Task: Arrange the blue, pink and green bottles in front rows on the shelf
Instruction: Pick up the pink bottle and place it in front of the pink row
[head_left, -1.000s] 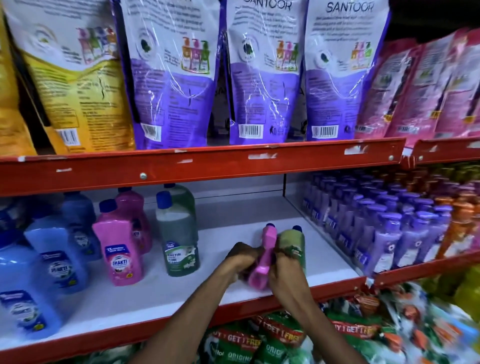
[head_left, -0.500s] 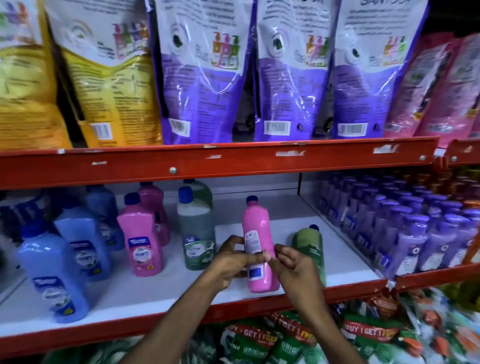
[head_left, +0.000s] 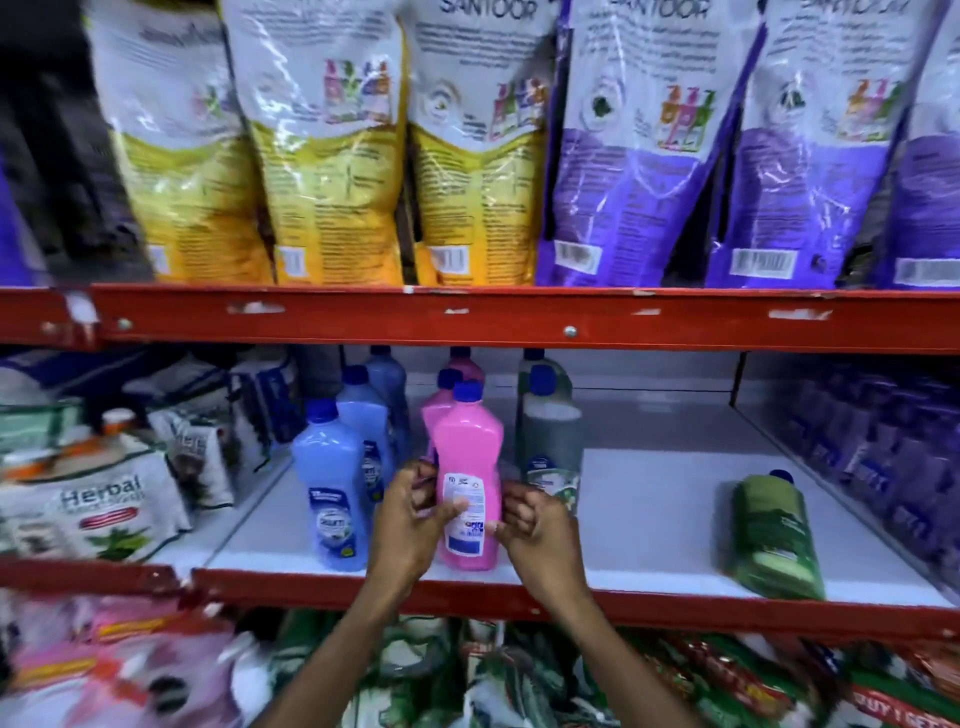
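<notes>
Both hands, left hand (head_left: 410, 514) and right hand (head_left: 535, 525), grip the upright pink bottle (head_left: 467, 467) near the shelf (head_left: 649, 519) front edge.

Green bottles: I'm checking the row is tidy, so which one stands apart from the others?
The green bottle alone at the right end of the shelf, by the front edge. The other green bottles are lined up front to back beside the pink ones.

Refill pouches on the upper shelf (head_left: 519, 317)

Yellow pouches (head_left: 332, 156) stand left, purple pouches (head_left: 623, 156) right; herbal packets (head_left: 98, 509) sit below left.
</notes>
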